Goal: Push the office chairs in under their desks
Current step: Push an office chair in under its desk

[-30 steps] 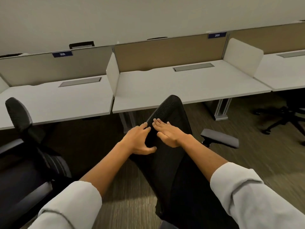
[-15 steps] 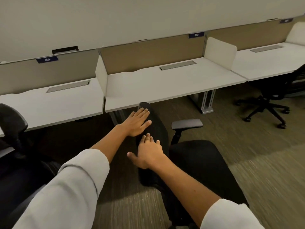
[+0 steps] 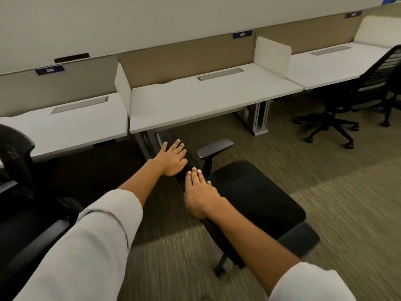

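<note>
A black office chair [image 3: 256, 192] stands turned sideways in front of the middle white desk [image 3: 206, 98], its seat to the right and its mesh backrest edge-on toward me. My left hand [image 3: 172, 158] lies flat with straight fingers on the upper part of the backrest. My right hand [image 3: 200, 193] presses lower on the backrest, fingers straight. The top of the backrest sits just below the desk's front edge. One armrest [image 3: 214, 147] points right.
Another black chair [image 3: 19, 192] stands at the left by the left desk [image 3: 63, 124]. A third chair [image 3: 355, 98] sits at the right desk [image 3: 329, 64]. White dividers [image 3: 122, 88] separate the desks. A metal desk leg [image 3: 259, 118] stands right of the chair.
The chair has swung round, its seat now showing to the right. My hands moved from gripping the backrest's top to lying flat on it, the right lower. My view shifted left.
</note>
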